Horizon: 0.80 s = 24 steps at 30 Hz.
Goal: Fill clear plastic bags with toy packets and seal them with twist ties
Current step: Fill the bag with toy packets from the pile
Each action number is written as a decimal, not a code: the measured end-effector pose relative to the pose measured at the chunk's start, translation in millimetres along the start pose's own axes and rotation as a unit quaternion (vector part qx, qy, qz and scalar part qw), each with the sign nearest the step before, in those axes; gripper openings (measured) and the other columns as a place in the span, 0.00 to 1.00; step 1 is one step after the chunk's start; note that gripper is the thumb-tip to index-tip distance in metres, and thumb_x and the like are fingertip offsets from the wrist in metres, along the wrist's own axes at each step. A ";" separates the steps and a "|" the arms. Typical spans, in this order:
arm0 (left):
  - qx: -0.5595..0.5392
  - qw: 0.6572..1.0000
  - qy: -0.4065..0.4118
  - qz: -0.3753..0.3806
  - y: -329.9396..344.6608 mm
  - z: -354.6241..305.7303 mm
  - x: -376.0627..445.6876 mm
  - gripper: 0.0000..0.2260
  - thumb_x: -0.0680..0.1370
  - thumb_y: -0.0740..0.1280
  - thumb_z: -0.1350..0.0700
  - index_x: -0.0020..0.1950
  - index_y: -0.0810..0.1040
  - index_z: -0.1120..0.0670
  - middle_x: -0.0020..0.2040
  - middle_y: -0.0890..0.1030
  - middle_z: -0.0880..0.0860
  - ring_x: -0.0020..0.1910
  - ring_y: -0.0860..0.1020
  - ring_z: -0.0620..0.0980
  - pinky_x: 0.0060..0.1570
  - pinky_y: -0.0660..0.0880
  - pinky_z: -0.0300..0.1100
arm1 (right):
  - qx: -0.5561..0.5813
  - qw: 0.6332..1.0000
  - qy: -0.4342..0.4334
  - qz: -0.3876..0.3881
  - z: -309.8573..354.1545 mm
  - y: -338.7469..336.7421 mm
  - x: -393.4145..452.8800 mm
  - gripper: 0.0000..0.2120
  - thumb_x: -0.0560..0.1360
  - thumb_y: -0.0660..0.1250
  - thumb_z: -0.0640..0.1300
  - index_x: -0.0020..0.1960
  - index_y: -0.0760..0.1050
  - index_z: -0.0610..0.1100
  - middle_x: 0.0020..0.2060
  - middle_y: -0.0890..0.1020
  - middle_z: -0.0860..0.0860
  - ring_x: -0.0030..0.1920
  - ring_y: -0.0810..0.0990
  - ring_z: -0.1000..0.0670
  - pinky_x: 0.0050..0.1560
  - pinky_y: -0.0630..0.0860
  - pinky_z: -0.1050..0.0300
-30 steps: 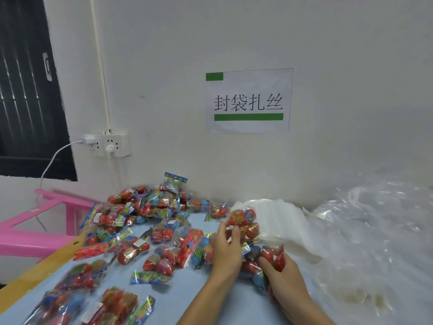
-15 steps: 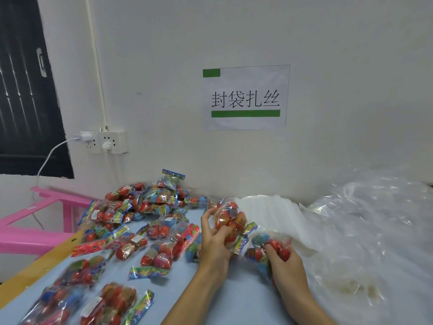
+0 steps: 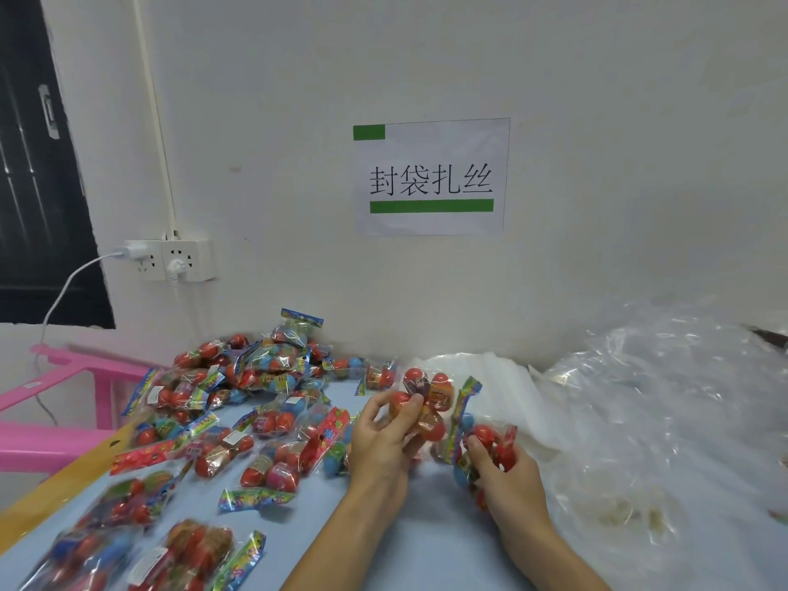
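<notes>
Pretty early days, it seemed: a crinkly clear toy packet of red eggs [image 3: 426, 403] was gripped in the left hand [image 3: 379, 445], another packet [image 3: 490, 445] was clutched in the right hand [image 3: 507, 475], loads were left scattered on the light-blue desk [image 3: 409, 543], and no filled or tied clear plastic bag [image 3: 665, 403] could be spotted.

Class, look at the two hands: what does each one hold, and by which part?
The left hand grips a toy packet round its lower body. The right hand grips another toy packet round its middle.
</notes>
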<state>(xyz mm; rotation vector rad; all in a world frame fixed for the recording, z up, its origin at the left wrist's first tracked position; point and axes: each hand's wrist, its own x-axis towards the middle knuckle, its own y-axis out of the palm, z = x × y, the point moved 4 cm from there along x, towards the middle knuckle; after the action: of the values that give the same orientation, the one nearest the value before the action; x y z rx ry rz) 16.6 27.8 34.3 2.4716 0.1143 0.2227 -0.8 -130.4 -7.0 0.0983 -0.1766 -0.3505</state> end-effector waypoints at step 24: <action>0.329 0.937 0.101 0.052 14.7 9.1 -19.9 0.09 0.78 0.71 0.53 0.49 0.72 0.54 0.40 0.80 0.53 0.40 0.80 0.47 0.43 0.79 0.43 | 0.201 0.957 0.109 0.180 23.6 12.6 -10.6 0.28 0.74 0.65 0.60 0.65 0.77 0.41 0.57 0.84 0.40 0.60 0.81 0.36 0.61 0.74 0.28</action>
<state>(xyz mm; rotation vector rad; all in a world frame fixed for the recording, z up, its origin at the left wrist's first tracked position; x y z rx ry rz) -0.8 8.0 33.7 3.1197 0.1658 0.5629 -10.9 -116.5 16.1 0.4982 -0.0431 0.0654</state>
